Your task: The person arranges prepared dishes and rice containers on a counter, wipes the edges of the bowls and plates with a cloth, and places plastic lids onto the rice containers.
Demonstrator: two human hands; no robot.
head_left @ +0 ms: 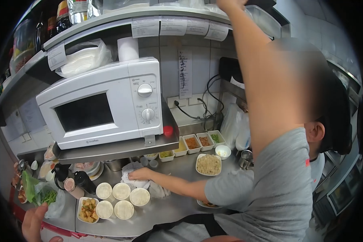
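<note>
My left hand (34,224) is at the lower left edge, fingers apart and holding nothing visible. Nearest to it are a plastic bag of green herbs (49,197) and a large green leaf (29,186). To its right stands a white tray of browned food cubes (88,209), beside several round white tubs (124,209) with white contents that look like rice. A sliver of skin (222,239) at the bottom edge may be my right hand; its fingers are hidden. A co-worker's hand (139,174) presses on a white cloth (130,168) behind the tubs.
A co-worker in grey (278,161) fills the right side, one arm (252,72) raised to the shelf (169,11). A white microwave (105,105) sits on a raised ledge. Small containers of toppings (192,143) and a bowl of grains (208,164) line the counter's back.
</note>
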